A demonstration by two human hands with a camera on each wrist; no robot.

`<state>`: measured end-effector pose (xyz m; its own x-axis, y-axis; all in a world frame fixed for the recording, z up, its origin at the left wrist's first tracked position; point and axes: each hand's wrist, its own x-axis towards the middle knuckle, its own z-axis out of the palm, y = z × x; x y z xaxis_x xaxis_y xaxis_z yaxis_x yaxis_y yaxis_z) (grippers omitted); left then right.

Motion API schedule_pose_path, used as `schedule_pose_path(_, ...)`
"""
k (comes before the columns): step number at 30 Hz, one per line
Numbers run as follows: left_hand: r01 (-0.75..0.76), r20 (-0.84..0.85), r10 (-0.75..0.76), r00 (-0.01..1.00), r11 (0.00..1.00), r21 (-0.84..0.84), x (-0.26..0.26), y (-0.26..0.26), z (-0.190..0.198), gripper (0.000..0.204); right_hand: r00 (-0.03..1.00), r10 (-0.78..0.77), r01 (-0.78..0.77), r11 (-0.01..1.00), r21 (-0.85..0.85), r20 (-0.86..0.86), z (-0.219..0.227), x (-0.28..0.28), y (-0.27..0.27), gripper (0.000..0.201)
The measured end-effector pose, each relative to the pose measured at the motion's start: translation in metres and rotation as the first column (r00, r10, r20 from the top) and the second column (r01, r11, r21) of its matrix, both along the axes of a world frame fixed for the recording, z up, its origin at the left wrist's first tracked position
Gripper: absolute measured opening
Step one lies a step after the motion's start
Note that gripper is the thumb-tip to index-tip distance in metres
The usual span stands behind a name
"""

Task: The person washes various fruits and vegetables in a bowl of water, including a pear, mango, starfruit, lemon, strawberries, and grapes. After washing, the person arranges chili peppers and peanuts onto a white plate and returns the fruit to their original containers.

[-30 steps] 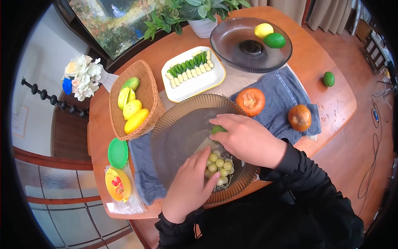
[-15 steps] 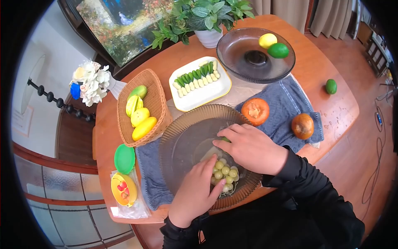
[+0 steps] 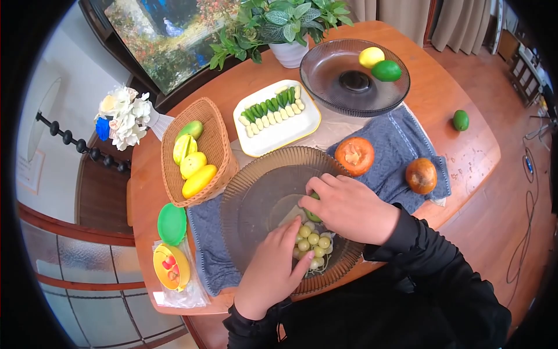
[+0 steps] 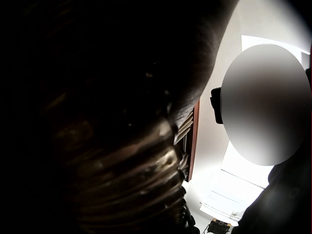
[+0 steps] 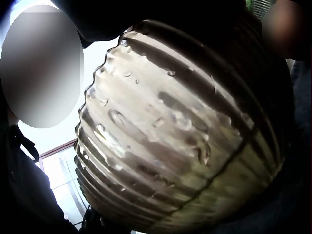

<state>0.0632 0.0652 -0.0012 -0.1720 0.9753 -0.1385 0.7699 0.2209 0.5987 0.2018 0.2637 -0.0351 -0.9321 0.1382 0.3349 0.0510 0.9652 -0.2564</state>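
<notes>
A wide, ribbed, smoky glass bowl (image 3: 250, 180) stands before the person, with both hands inside it. The right hand (image 3: 351, 209) grips a small green fruit (image 3: 314, 208), its fingers curled over the top so that only part of the fruit shows. Below it lies a bunch of pale green grapes (image 3: 314, 239). Along the bunch's left side lies the left hand (image 3: 273, 262), fingers extended and thumb against the grapes. In the right wrist view, droplets dot the ribbed bowl wall (image 5: 161, 126). The left wrist view is mostly dark.
A wicker basket (image 3: 224, 157) with yellow and green fruit stands left, near a yellow bowl (image 3: 185, 267) and a green dish (image 3: 172, 224). Behind are a white tray (image 3: 279, 134) and a second glass bowl (image 3: 325, 75). Two reddish-brown round fruits (image 3: 354, 156) lie on a blue towel (image 3: 389, 134).
The head view has shifted, so the table sits lower than a second ago. The right hand moves slightly over the green fruit, while the left stays beside the grapes.
</notes>
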Motion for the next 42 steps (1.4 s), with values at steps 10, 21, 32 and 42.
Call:
schedule_pose_path(10,0.021,-0.006,-0.021,1.000,0.998,0.058,-0.001,0.000,-0.005,0.068,0.978,0.048,-0.012,0.985,-0.173,0.202,0.017,0.002,0.001,0.036)
schedule_pose_path(21,0.023,-0.007,-0.023,1.000,0.999,0.035,-0.001,0.000,-0.003,0.067,0.988,0.041,-0.021,0.991,-0.132,0.150,0.016,0.002,0.002,0.037)
schedule_pose_path(32,-0.016,0.021,0.016,1.000,1.000,0.023,0.001,0.002,0.001,0.071,0.992,0.085,-0.067,0.979,-0.192,0.090,0.012,0.003,0.003,0.034)
schedule_pose_path(42,-0.030,0.013,0.030,0.999,0.999,0.014,0.001,0.000,0.000,0.074,0.997,0.081,-0.081,0.985,-0.152,-0.007,0.014,0.002,0.003,0.050)
